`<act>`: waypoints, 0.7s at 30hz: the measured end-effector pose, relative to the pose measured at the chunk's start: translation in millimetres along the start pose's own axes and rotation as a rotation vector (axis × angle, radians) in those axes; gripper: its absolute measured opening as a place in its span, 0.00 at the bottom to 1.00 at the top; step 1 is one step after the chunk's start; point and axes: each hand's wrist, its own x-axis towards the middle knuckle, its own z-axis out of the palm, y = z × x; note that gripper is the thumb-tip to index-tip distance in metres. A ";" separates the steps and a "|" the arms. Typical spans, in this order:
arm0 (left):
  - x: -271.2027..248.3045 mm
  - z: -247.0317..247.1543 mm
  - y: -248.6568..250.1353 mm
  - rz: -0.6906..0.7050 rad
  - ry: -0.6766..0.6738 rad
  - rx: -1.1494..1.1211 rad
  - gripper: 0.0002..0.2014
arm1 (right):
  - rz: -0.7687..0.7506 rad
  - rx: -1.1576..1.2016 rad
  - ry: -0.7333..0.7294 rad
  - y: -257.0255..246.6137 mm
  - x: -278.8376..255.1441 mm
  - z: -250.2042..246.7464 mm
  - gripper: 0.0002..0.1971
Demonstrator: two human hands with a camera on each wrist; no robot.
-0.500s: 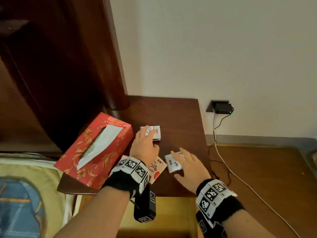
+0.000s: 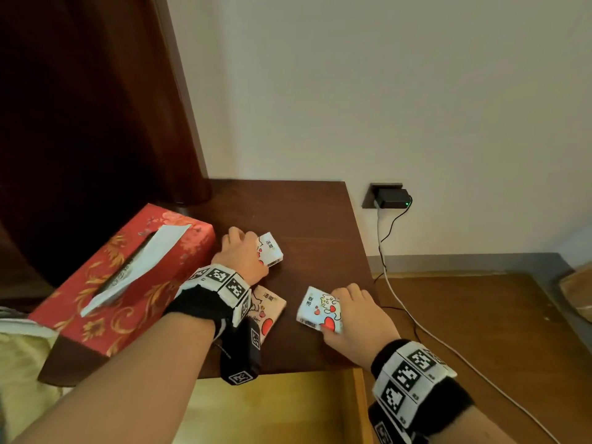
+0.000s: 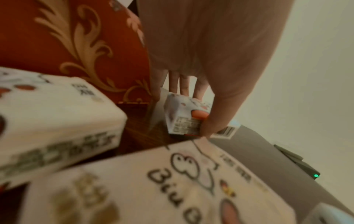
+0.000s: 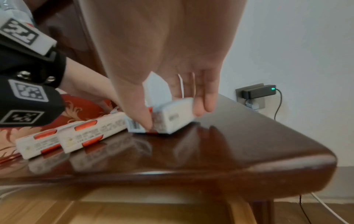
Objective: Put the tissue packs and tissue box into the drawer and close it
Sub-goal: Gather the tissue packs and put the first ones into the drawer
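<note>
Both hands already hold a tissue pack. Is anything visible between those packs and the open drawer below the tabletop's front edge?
Nothing visible blocks them. The left hand grips one tissue pack, the right hand another. The drawer stands open with a bare bottom; a third pack lies between the hands, beside either path.

1. Light is dim, warm and even; the plain white wall [image 2: 416,91] is the brightest area.
2. The glossy dark brown wooden worktop [image 4: 229,144] mirrors my right hand [image 4: 162,60].
3. Both wrist views are smeared with blur, worst on the nearest white cartoon-printed tissue pack [image 3: 153,189].
4. Wide-angle bending curves the edges.
</note>
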 end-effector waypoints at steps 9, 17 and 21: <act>-82.3 -24.9 4.6 0.229 0.223 -0.315 0.31 | 0.174 1.035 0.122 -0.9 -43.6 -11.0 0.19; -192.4 -9.2 -17.6 0.275 0.146 -0.657 0.33 | 0.155 1.475 0.058 -22.4 -120.5 -25.8 0.22; -226.1 11.6 -30.1 0.231 0.102 -0.810 0.30 | 0.127 1.517 0.014 -24.2 -158.1 -21.9 0.22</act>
